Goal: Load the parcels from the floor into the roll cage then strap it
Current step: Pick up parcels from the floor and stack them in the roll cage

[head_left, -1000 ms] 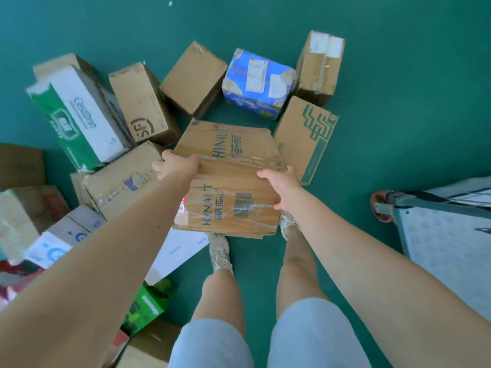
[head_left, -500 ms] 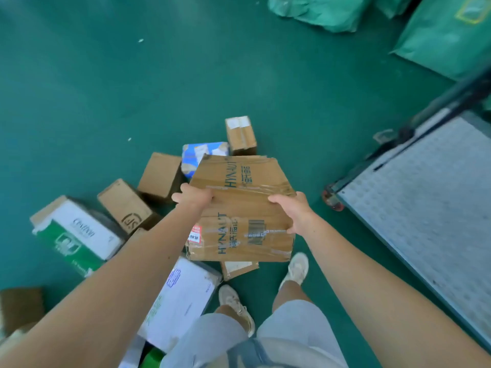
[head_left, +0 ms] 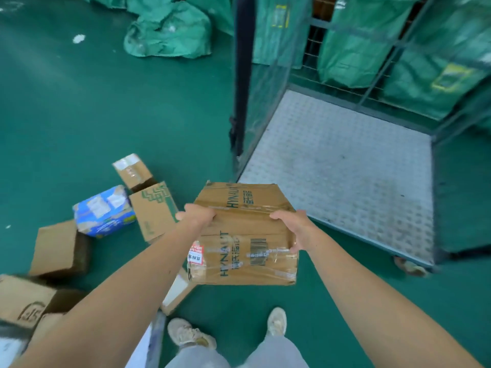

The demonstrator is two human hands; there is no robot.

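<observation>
The left hand (head_left: pixel 198 215) and right hand (head_left: pixel 293 229) grip the box (head_left: pixel 247 235) from opposite sides, fingers curled round its edges. This two-sided hold probably suits its width and its dented, taped cardboard. The box is carried in the air just in front of the cage (head_left: pixel 345 166), at its open side, apparently so it can go onto the plate. More parcels (head_left: pixel 103 212) lie on the floor (head_left: pixel 66 115) left of the cage, not yet loaded. Green sacks (head_left: pixel 170 30) lie beyond the cage.

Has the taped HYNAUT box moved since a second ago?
Yes. The HYNAUT box has swung right, away from the blue parcel, toward the roll cage floor.
</observation>
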